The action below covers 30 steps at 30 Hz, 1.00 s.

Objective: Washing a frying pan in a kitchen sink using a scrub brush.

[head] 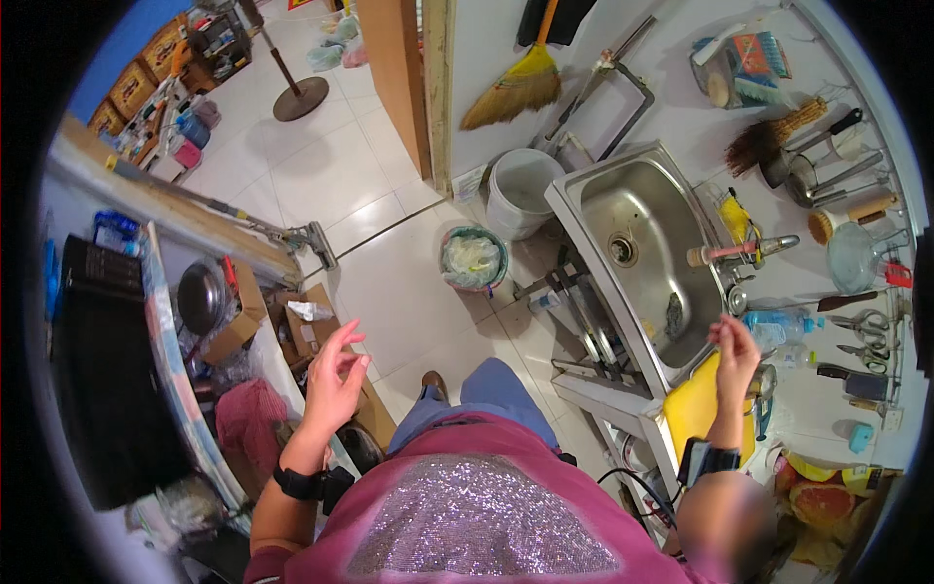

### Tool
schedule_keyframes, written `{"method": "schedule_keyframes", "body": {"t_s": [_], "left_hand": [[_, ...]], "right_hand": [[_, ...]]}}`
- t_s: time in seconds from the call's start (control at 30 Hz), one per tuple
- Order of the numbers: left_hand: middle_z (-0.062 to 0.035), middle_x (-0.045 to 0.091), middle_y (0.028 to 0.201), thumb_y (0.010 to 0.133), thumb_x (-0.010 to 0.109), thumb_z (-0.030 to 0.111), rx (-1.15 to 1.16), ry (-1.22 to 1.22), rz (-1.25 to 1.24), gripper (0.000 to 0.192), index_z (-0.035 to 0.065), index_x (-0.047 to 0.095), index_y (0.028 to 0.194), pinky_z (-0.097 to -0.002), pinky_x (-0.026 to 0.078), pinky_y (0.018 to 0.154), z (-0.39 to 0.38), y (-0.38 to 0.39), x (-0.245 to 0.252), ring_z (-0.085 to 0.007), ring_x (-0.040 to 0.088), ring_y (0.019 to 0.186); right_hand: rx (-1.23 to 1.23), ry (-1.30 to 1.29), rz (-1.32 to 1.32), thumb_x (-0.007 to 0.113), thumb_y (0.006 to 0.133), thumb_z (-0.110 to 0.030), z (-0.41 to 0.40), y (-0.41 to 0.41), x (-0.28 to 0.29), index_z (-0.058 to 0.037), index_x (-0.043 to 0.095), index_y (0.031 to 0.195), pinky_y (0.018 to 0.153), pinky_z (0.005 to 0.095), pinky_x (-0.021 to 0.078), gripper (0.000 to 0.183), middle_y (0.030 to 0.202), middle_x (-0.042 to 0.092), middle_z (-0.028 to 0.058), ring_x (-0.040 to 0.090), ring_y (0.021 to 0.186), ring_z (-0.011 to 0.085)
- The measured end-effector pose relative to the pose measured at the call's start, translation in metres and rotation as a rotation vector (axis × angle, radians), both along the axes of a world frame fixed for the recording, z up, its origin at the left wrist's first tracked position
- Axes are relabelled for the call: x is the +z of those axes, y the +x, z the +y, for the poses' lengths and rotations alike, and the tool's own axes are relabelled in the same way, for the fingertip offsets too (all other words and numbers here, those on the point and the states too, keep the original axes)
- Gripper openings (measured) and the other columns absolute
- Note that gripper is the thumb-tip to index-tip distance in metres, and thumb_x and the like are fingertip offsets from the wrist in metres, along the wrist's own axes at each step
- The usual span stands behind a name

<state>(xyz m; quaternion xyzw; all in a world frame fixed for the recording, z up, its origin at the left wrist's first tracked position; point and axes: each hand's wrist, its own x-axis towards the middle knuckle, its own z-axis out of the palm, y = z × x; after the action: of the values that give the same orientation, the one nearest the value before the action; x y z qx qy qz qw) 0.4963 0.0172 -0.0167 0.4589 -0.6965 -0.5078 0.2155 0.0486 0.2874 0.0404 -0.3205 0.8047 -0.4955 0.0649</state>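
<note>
My left hand [336, 383] is raised in the air, fingers bent and apart, with nothing in it; a black band circles that wrist. On the other side my right hand [733, 354] hovers over the near right corner of the stainless steel sink [642, 219], fingers curled; whether they hold anything cannot be told. Under the right wrist lies a yellow cutting board [697, 409]. A dark scouring pad [673, 315] rests in the basin, near the faucet [777, 247]. Clear and blue plastic bottles [773, 328] stand just beyond the right hand.
A white bucket [522, 193] and a lined waste bin [474, 259] stand on the floor left of the sink. Knives, scissors [868, 321] and ladles hang on the right wall. A straw broom [522, 80] hangs near the doorway. Shelves with a pan [204, 299] are at left.
</note>
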Motion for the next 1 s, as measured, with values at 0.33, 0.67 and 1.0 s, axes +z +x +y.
{"method": "schedule_keyframes", "body": {"t_s": [0.33,0.67,1.0], "left_hand": [[-0.0112,0.054,0.111,0.082,0.053,-0.002,-0.254,0.017,-0.036,0.046,0.0055,0.041,0.126,-0.0265,0.049,0.073,-0.096,-0.146,-0.002,-0.0155,0.060,0.086],[-0.0135,0.054,0.109,0.080,0.054,-0.002,-0.160,-0.045,-0.051,0.044,0.0049,0.044,0.123,-0.0274,0.050,0.071,-0.151,-0.211,0.006,-0.0171,0.061,0.082],[-0.0135,0.055,0.109,0.081,0.054,0.000,0.031,0.120,-0.162,0.044,0.0068,0.045,0.123,-0.0263,0.049,0.070,-0.168,-0.204,-0.010,-0.0161,0.061,0.082]], "right_hand": [[-0.021,0.064,-0.257,0.051,0.087,-0.006,-0.099,-0.048,-0.071,0.0042,0.059,0.099,0.067,0.0246,0.0493,0.018,0.083,0.062,0.0091,0.060,0.073,0.0133],[0.353,0.173,0.179,0.053,0.082,-0.007,-0.364,-0.186,-0.031,-0.0020,0.059,0.102,0.065,0.0275,0.0475,0.022,0.078,0.063,0.0095,0.059,0.068,0.0162],[0.591,0.650,1.257,0.056,0.074,-0.001,-0.533,-0.338,-0.042,-0.0126,0.045,0.124,0.095,0.0359,0.0386,0.052,0.128,0.044,0.0126,0.045,0.114,0.0271]]}}
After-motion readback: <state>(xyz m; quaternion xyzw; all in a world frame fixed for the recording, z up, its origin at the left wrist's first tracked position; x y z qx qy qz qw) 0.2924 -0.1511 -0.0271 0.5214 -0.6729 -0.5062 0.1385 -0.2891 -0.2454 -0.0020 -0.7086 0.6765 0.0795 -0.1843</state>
